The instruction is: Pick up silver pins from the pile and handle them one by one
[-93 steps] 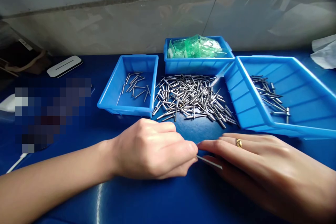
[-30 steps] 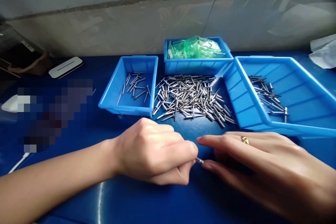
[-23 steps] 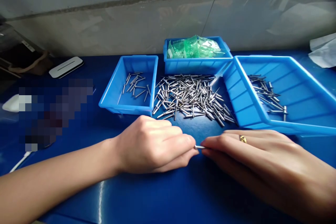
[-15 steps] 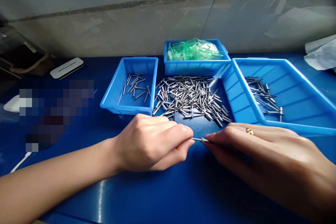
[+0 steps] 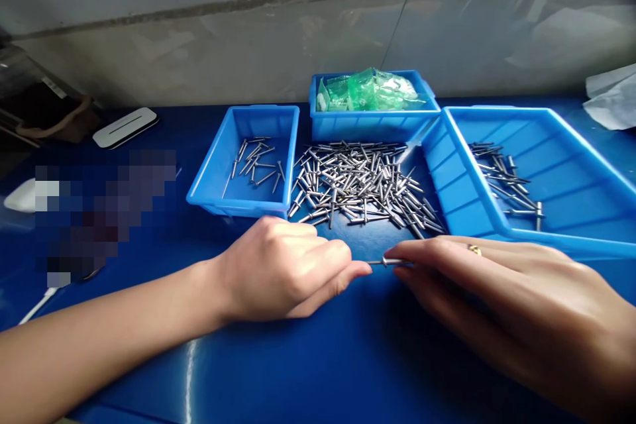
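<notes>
A blind rivet (image 5: 392, 262) with a thin stem, a flange and a thicker body lies level between my two hands. My right hand (image 5: 507, 298) pinches the body between thumb and forefinger. On the other side, my left hand (image 5: 293, 268) has curled fingers, with the stem's end at its thumb and forefinger; the very tip is hidden. Just beyond the hands spreads a heap of loose rivets (image 5: 358, 179). Left of the heap, a small blue bin (image 5: 213, 175) contains several thin metal pins or screws. At the right, a larger blue bin (image 5: 576, 179) has several rivet-like pieces.
A third blue bin (image 5: 372, 126) behind the heap contains green plastic packaging (image 5: 365, 89). A white flat device (image 5: 126, 127) and a blurred-out object with a white cable (image 5: 37, 307) lie at left. Crumpled white paper (image 5: 613, 99) is at far right, and a wall stands behind.
My left thumb has stretched forward along the stem, while the left forefinger has drawn back slightly. More of the rivet's body shows at my right fingertips. The view has shifted slightly.
</notes>
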Tool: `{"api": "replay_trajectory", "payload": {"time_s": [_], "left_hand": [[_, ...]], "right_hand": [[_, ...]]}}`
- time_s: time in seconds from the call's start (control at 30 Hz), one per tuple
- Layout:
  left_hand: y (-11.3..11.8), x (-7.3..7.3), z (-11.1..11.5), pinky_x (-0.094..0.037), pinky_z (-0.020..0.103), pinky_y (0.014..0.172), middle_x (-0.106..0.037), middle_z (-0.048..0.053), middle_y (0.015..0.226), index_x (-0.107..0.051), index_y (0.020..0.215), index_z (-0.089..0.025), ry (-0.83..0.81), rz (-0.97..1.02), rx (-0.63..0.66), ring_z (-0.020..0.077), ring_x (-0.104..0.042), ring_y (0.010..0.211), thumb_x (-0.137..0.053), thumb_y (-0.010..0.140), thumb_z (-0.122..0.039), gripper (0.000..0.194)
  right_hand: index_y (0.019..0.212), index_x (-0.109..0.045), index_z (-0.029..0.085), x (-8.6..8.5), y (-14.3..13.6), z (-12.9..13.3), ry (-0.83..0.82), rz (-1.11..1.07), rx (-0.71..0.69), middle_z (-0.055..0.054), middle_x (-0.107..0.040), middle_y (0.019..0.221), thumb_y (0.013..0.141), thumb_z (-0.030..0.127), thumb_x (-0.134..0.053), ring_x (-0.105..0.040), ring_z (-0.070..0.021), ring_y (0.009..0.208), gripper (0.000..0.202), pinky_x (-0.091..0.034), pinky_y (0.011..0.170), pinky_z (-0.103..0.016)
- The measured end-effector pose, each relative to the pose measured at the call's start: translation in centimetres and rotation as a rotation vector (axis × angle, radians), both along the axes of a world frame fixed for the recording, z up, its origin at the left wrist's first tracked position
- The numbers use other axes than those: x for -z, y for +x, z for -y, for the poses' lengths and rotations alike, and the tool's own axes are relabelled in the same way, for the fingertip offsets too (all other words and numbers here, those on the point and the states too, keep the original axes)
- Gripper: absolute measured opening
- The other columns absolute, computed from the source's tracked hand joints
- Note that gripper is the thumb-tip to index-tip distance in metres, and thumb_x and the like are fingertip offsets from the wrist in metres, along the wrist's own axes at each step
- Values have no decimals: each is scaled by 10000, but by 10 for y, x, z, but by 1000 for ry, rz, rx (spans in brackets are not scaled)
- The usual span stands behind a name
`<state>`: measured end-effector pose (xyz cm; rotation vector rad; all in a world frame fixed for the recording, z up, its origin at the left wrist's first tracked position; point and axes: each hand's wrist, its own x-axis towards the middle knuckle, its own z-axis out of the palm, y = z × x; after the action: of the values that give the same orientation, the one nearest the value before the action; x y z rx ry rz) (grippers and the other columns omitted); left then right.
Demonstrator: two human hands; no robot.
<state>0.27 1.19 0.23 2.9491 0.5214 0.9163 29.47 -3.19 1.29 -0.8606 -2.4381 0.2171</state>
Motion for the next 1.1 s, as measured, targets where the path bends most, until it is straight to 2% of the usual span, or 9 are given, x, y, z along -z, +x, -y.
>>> {"api": "replay_trajectory", "payload": {"time_s": [0.2,0.37,0.5,0.63,0.73,0.87,0.97,1.03,1.1], "left_hand": [[-1,-2,0,-549,297,580,-806,-22,741,-786,926,-167,-44,44,40,121,-709,563,-549,1409,-216,541],[-4,-1,1,-755,231,821,-972,29,1027,-885,1309,-133,-69,121,62,151,-944,852,-741,1347,-222,173],[-5,-5,1,-708,232,706,-975,25,1045,-922,1276,-163,-57,95,103,138,-902,770,-699,1341,-146,233],[-2,-1,2,-703,237,685,-975,33,1013,-954,1216,-181,-101,98,139,145,-879,736,-707,1332,-139,276],[-1,5,3,-741,219,711,-993,20,1067,-978,1174,-245,-96,228,154,162,-915,807,-847,1249,-160,173],[-2,4,5,-794,213,843,-1015,67,1170,-964,1184,-209,-112,150,170,176,-966,890,-860,1244,-168,127],[-3,0,5,-775,225,807,-991,51,1030,-912,1182,-135,-135,117,140,160,-944,804,-756,1280,-115,185],[-4,-1,4,-756,244,769,-956,23,935,-898,1179,-129,-135,100,101,157,-912,748,-725,1296,-120,209],[-3,-1,4,-754,255,773,-949,21,928,-901,1195,-138,-132,79,75,164,-909,749,-749,1291,-138,180]], "right_hand": [[1028,-612,296,7,8,3,-69,20,-68,-32,-855,873,1375,175,-448,-748,-163,565,402,-488,508,-295],[1099,-643,289,13,8,10,-181,-38,-65,12,-705,833,1299,86,-478,-633,-171,595,330,-476,572,-311],[1133,-679,287,19,7,16,-255,-102,-75,1,-716,870,1306,103,-493,-649,-174,624,313,-484,595,-319],[1238,-828,301,25,13,21,-241,-76,-21,-44,-796,921,1286,328,-743,-750,-242,732,101,-581,655,-327],[1268,-892,314,29,18,25,-203,-36,31,-76,-823,937,1211,547,-887,-805,-305,836,240,-651,700,-364],[1246,-905,318,28,16,27,-178,-21,55,-80,-830,925,1208,627,-883,-826,-318,858,312,-663,690,-370],[1224,-894,321,22,9,22,-156,-17,63,-67,-840,918,1232,564,-868,-826,-306,827,244,-653,679,-365],[1148,-853,309,16,5,17,-121,-21,41,-52,-845,911,1288,415,-783,-804,-271,760,190,-613,648,-352],[1026,-768,292,11,3,12,-77,-27,-7,-24,-810,849,1319,225,-644,-734,-213,639,325,-541,588,-338]]}}
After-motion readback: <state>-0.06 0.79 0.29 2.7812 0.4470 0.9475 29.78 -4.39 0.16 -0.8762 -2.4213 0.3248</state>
